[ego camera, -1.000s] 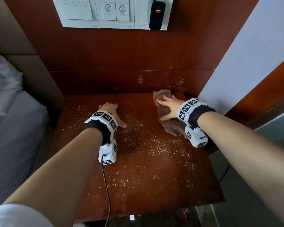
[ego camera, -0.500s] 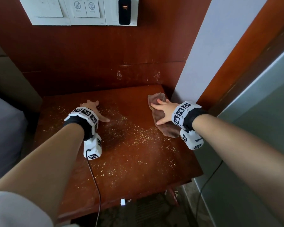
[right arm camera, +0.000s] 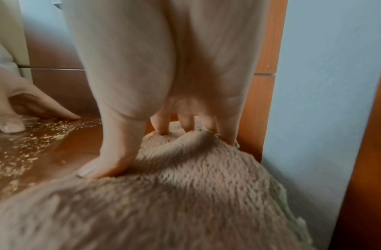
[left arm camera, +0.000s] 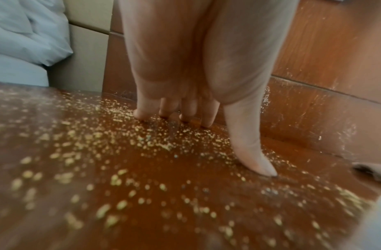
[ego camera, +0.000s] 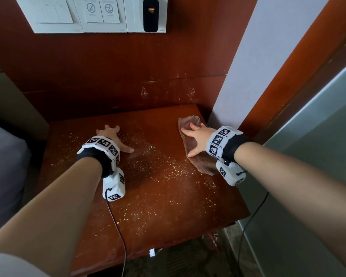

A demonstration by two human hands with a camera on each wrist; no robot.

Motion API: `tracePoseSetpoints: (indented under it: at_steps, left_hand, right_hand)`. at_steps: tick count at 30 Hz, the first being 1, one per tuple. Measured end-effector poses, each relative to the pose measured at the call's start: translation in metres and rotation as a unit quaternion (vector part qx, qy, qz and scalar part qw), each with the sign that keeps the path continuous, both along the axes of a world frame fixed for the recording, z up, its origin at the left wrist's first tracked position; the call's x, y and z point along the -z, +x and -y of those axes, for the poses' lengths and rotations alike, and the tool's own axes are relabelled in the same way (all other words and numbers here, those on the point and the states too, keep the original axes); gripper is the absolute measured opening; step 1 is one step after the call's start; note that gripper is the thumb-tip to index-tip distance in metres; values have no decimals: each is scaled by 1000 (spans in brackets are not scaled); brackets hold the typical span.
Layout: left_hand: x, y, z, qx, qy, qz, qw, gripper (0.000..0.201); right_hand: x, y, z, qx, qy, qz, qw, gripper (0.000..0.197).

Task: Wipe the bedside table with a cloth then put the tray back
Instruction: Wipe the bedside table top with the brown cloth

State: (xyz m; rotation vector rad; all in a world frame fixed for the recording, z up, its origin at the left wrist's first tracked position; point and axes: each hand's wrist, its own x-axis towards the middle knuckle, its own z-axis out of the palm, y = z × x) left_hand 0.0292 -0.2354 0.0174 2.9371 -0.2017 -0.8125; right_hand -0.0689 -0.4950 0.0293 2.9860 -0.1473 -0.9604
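Observation:
The reddish wooden bedside table is strewn with fine yellow crumbs across its middle and left. A brown fluffy cloth lies at the table's back right corner. My right hand presses flat on the cloth with fingers spread. My left hand rests on the table's back left, fingertips and thumb touching the wood among the crumbs. No tray is in view.
A wood-panelled wall with white switch plates and a black plug-in device rises behind the table. A pale wall stands right beside the cloth. Bedding lies to the left. Cables hang off the front edge.
The head view has swung right and down. Both hands stay in nearly the same spots on the table, the right one still flat on the cloth.

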Motion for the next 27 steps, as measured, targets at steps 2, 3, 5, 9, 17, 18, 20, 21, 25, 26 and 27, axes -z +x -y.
tracePoseSetpoints:
  at_steps: [2, 3, 5, 9, 17, 18, 20, 21, 25, 26, 27]
  left_hand:
    - [0, 1, 0, 2, 2, -1, 1000, 107]
    - [0, 2, 0, 2, 3, -4, 1000, 108]
    - [-1, 3, 1, 2, 5, -10, 1000, 108]
    - [-3, 4, 1, 0, 8, -15, 1000, 109]
    - [-5, 6, 5, -4, 25, -22, 999, 110]
    - [-6, 6, 5, -4, 27, -22, 999, 110]
    - [-6, 5, 6, -4, 28, -23, 999, 109]
    - [-7, 5, 6, -5, 27, -24, 999, 109]
    - [-8, 3, 5, -5, 25, -20, 999, 108]
    - [-8, 2, 4, -6, 22, -20, 1000, 108]
    - [-8, 2, 4, -6, 20, -20, 1000, 108]
  right_hand:
    - [-1, 9, -5, 2, -7, 0, 1000, 101]
    - [-2, 14, -7, 5, -9, 0, 1000, 101]
    - [-3, 24, -10, 10, -12, 0, 1000, 101]
    - [-4, 43, -14, 12, -17, 5, 1000, 101]
    - [-4, 47, -15, 11, -25, 4, 1000, 99]
    - [-4, 44, -14, 10, -23, 3, 1000, 98]
    - [-5, 39, -15, 5, -21, 2, 1000, 98]
    - [-5, 36, -15, 3, -20, 1, 1000, 98]
    - [-7, 21, -18, -1, -11, -1, 1000, 97]
    - [-7, 17, -19, -2, -9, -2, 1000, 97]
    - [-6, 12, -20, -7, -9, -1, 1000, 97]
